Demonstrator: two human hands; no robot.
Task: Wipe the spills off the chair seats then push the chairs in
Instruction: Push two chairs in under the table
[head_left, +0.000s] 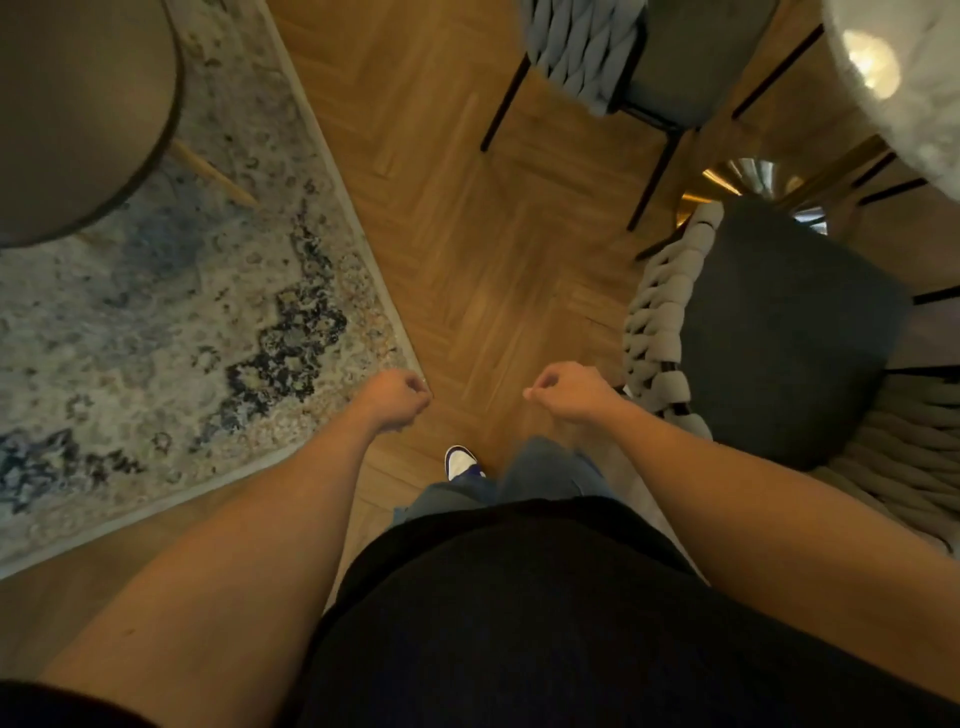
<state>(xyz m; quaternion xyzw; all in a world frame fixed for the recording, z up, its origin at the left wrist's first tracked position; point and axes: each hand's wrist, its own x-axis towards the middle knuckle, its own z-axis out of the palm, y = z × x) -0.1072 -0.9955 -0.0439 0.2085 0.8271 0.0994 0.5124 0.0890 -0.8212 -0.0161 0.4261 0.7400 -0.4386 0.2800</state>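
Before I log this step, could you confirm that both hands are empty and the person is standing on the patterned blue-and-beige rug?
Not quite: the head view shows the white-and-blue shoe on the wooden herringbone floor, beside the patterned blue-and-beige rug. Left hand and right hand are indeed empty.

Floor (457, 218): warm brown wood laid in herringbone. Rug (171, 322): pale cream with blue and dark mottled pattern, pale border, lying at left. Round brown tabletop (72, 104) over the rug, one light wooden leg showing. White marble bench (914, 88) at upper right, catching a bright lamp reflection.
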